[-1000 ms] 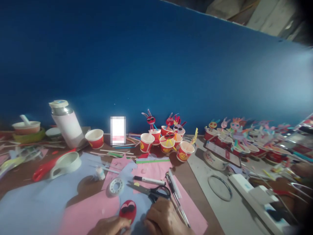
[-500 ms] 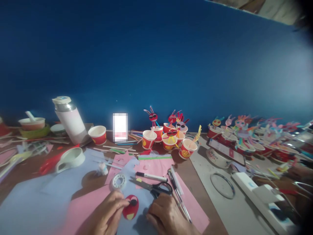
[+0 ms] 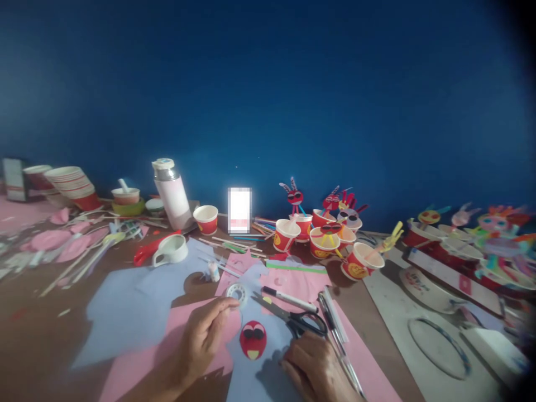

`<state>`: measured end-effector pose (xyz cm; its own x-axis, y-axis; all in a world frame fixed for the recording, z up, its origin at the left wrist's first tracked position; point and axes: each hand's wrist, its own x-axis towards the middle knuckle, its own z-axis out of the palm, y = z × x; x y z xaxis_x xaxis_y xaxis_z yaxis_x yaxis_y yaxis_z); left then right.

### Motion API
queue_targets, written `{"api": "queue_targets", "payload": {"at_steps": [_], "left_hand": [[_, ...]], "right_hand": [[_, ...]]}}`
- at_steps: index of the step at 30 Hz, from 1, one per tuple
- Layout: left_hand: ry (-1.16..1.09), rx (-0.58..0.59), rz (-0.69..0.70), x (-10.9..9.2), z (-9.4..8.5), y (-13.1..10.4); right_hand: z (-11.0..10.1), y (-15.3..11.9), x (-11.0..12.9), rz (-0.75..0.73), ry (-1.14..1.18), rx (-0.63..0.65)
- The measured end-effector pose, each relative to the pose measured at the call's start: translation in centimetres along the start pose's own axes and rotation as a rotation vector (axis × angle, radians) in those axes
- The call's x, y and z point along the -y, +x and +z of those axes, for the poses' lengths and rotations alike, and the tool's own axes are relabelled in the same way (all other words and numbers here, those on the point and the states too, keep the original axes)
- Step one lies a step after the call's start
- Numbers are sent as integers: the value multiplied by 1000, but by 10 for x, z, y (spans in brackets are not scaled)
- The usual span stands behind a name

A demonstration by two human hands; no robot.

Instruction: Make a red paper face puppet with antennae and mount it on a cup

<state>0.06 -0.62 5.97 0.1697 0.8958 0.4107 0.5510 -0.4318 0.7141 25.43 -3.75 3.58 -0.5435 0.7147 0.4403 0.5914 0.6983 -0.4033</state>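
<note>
A red oval paper face [image 3: 253, 345] with pink-and-black eyes and a pale yellow mouth lies on blue paper [image 3: 243, 385]. Left of it, my left hand [image 3: 207, 329] has thumb and forefinger drawn together, with nothing visible between them, apart from the face. To its right, my right hand [image 3: 316, 363] is curled, knuckles up; whatever its fingertips may hold is hidden. Black-handled scissors [image 3: 307, 322] lie just beyond my right hand, blades pointing up-left. A white tape roll [image 3: 237, 293] sits just past my left fingertips.
A black-capped marker [image 3: 288, 299] and several pens [image 3: 341, 340] lie near the scissors. Behind stand a white mug [image 3: 171, 249], a thermos [image 3: 171, 195] and red paper cups [image 3: 286, 235], some holding paper figures. A power strip [image 3: 498, 352] is at far right.
My left hand has come off the red paper face, which it was touching at the eyes, and now rests left of it. Both eyes show fully. The view has turned left.
</note>
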Motion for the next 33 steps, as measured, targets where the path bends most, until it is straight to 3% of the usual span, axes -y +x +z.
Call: {"api": "queue_targets", "payload": {"at_steps": [6, 14, 21, 33], "left_hand": [[16, -113, -77, 4, -2, 3], [167, 73, 107, 8, -23, 17], [189, 53, 126, 27, -19, 15], [107, -61, -132, 36, -30, 14]], "right_hand": [[-1, -1, 0, -14, 23, 2], [2, -5, -2, -14, 13, 33], [0, 1, 3, -5, 9, -31], [2, 1, 0, 16, 23, 11]]}}
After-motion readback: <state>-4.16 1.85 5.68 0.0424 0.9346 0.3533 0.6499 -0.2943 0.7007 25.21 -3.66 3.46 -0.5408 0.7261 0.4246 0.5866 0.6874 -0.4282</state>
